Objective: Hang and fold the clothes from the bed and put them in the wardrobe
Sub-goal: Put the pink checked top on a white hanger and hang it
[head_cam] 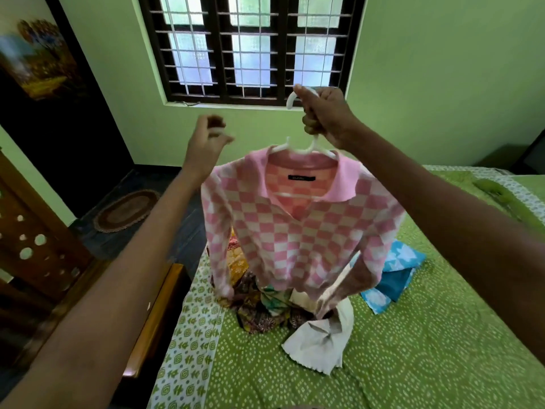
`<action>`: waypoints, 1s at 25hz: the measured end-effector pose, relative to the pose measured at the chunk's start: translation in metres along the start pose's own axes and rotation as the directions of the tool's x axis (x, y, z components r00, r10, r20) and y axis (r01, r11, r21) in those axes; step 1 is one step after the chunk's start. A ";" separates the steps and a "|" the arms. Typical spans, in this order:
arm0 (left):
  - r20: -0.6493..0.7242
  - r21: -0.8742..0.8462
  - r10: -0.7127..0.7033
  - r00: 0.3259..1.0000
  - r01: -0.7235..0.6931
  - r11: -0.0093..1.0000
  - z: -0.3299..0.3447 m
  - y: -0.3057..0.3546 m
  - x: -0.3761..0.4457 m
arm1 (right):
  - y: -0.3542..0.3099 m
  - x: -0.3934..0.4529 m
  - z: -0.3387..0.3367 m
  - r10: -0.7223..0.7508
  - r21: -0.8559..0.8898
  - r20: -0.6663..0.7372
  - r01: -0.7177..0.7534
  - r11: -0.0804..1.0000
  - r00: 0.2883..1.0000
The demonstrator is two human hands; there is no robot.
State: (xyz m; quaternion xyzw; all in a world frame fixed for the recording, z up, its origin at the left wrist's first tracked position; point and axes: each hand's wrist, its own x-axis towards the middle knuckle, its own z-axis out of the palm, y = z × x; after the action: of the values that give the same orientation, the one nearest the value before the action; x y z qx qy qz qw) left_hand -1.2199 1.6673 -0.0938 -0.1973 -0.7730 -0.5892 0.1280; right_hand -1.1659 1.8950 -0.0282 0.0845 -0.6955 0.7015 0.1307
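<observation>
Pink-and-white checked top (295, 231) w/ a plain pink collar is hanging on a white plastic hanger (306, 149), held up in the air over the bed (413, 349) and in front of the window (250, 48). Right hand (324, 113) is gripping the hanger's hook and neck, fingers curled tight round it; the hook tip is sticking out to the left of the fist. Left hand (208, 140) is raised beside the top's left shoulder, just apart from the fabric; it's blurred, fingers looking loosely curled w/ nothing clearly in them, so can't tell for sure if it's pinching anything. Top's sleeves are dangling down, the right one reaching toward the clothes pile (265, 308) below.

Pile is sitting on the bed near its left edge: patterned brown and yellow pieces, a teal bit, and a white garment (321, 340) spreading toward the camera. Blue-and-white printed cloth (392, 276) is lying just right of the pile, partly hidden behind the top. Bed is wearing a green dotted sheet w/ a white leaf-print border. Oval rug (126, 211) is lying on the dark floor to the left, near a dark doorway, and carved wooden furniture (38, 246) is standing at far left.
</observation>
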 end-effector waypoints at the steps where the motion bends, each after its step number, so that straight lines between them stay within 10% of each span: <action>1: 0.042 -0.006 -0.130 0.991 0.130 0.991 -0.005 -0.024 -0.011 | -0.007 0.004 -0.001 0.021 0.002 -0.037 -0.021 1.000 0.999; 4: 0.125 0.111 -0.274 0.954 0.261 0.959 -0.010 -0.068 -0.036 | -0.021 0.019 -0.006 0.114 0.034 -0.064 -0.113 0.993 0.991; 11: 0.303 0.448 0.071 0.950 -0.208 0.870 0.031 -0.018 -0.024 | -0.010 0.021 -0.004 0.173 -0.024 -0.080 -0.175 0.984 0.982; 17: 0.482 0.653 -0.099 0.871 -0.282 0.703 0.019 -0.022 0.004 | -0.015 0.017 -0.022 0.138 -0.012 -0.120 -0.141 0.990 0.983; 22: 0.499 0.445 0.023 0.866 -0.279 0.851 0.048 0.038 0.004 | -0.019 0.013 -0.015 0.131 -0.029 -0.134 -0.136 0.990 0.982; 25: 0.549 0.534 0.037 0.835 -0.384 0.753 0.070 0.050 -0.004 | -0.034 0.005 -0.022 0.133 0.015 -0.173 -0.133 0.991 0.976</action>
State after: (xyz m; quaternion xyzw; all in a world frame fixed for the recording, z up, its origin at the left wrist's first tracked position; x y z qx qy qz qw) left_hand -1.1911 1.7454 -0.0713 -0.3799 -0.9004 -0.2067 0.0471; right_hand -1.1592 1.9175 0.0054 -0.0235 -0.6845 0.7144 0.1436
